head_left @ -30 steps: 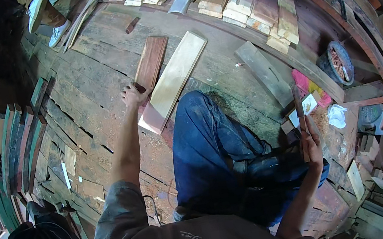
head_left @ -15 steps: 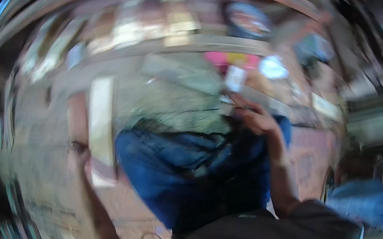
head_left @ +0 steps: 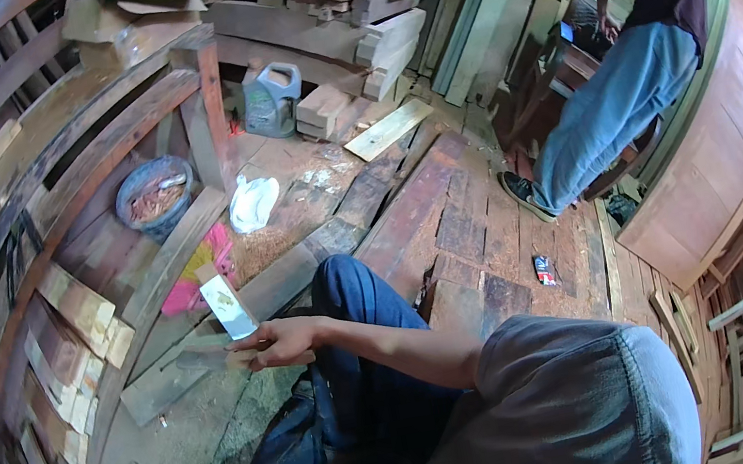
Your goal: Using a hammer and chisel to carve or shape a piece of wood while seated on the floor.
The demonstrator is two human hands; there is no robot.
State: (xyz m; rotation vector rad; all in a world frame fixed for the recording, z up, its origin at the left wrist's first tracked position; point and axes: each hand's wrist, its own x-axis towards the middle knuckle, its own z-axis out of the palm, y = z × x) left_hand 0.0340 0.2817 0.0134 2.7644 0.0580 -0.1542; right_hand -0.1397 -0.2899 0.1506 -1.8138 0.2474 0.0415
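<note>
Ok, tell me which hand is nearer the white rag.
Right. The right hand, holding a scraper, is below the rag in the picture, apart from it; the left hand is out of view.

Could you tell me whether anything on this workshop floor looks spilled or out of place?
Yes: sawdust is strewn over the floor planks beside a crumpled white cloth, and offcuts lie loose. The right hand holds a wide scraper.

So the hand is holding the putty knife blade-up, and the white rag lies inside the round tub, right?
Not quite. In the head view the hand does hold the putty knife blade-up, but the white rag lies on the plank floor beside the round tub, not inside it.
</note>
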